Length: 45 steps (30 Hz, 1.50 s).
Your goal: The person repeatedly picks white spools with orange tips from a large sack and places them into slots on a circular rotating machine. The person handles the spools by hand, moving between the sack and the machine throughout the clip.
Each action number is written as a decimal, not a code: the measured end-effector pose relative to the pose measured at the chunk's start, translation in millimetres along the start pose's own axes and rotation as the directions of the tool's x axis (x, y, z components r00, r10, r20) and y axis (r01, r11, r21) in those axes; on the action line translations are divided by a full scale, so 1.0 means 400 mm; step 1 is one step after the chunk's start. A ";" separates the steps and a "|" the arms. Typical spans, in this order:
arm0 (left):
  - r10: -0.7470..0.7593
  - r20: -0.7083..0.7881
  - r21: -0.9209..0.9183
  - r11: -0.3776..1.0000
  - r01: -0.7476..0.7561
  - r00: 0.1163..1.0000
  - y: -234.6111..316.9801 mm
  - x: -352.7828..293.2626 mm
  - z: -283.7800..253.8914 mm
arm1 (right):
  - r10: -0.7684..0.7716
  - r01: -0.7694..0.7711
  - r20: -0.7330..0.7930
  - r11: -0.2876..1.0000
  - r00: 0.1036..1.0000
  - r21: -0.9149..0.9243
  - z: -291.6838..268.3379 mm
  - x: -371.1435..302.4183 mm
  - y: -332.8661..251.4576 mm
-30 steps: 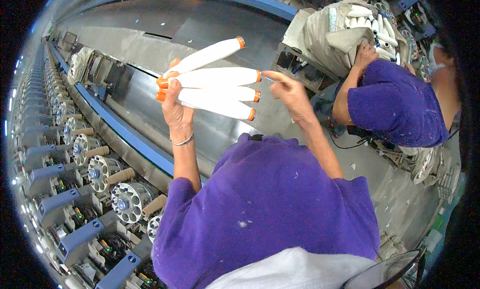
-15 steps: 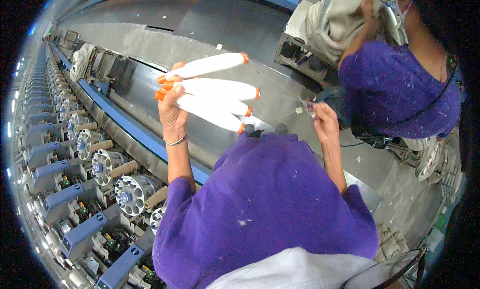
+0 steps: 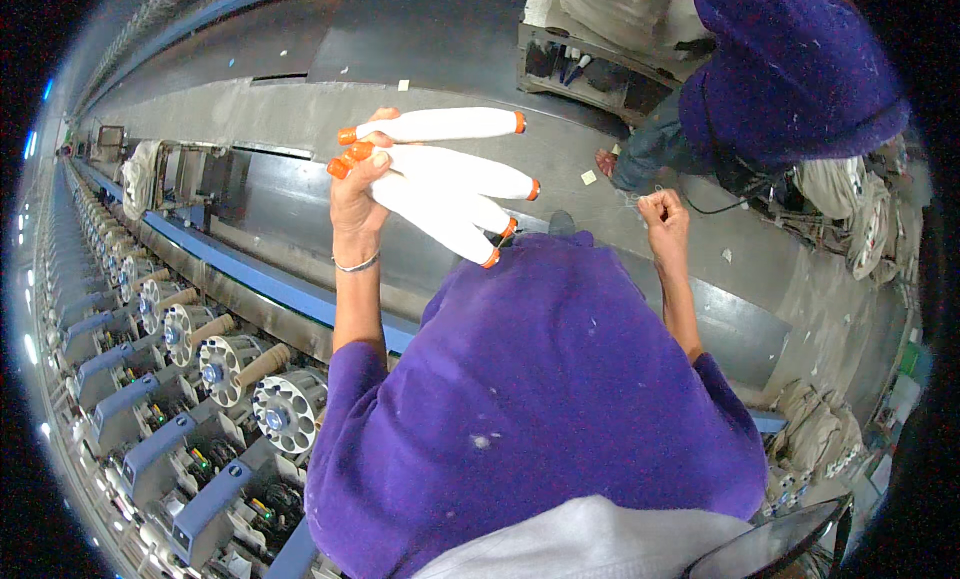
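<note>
Several white yarn bobbins (image 3: 455, 169) with orange ends fan out from my left hand (image 3: 356, 211). Its fingers wrap round their orange tips, and the wound bodies point to the right, in front of my chest. One bobbin lies apart from the others along the far side of the bunch. My right hand (image 3: 668, 225) is raised at the right with its fingertips pinched together. Faint, thin thread (image 3: 630, 200) trails to the left from those fingertips.
On the left runs a long winding machine with round white bobbin magazines (image 3: 290, 411) and a blue rail (image 3: 270, 287). A co-worker in purple (image 3: 790, 89) stands at the upper right beside a cart (image 3: 570, 74). Pale cloth (image 3: 870, 219) hangs at the right.
My right hand has come slightly nearer and to the right, still pinched. The left keeps its bobbins, now slightly farther right. The co-worker has moved up in the view, and the view itself has shifted.
</note>
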<state>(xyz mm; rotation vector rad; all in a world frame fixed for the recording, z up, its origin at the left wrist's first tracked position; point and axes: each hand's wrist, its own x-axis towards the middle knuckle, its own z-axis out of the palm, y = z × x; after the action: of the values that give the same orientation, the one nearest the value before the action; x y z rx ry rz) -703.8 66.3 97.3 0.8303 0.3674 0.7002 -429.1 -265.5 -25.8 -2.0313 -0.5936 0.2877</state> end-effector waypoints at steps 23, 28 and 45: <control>0.026 -0.006 -0.121 0.992 -0.027 1.000 0.047 -0.013 0.020 | -0.433 -0.387 0.899 0.840 -0.059 0.380 0.180 0.001 -0.352; 0.140 -0.215 -0.122 0.978 -0.169 0.967 0.045 -0.029 -0.031 | 0.094 -0.574 0.776 0.728 0.624 0.374 0.019 0.069 -0.209; -0.081 -0.312 0.195 0.970 0.147 0.947 -0.109 -0.060 0.026 | 0.226 -0.429 0.560 0.865 0.797 0.261 0.106 0.008 -0.060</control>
<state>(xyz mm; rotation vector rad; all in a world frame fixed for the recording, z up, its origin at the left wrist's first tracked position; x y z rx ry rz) -697.3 23.4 70.9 0.8999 0.7739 0.6862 -451.5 -222.2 -26.4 -1.6613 -0.4423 1.1072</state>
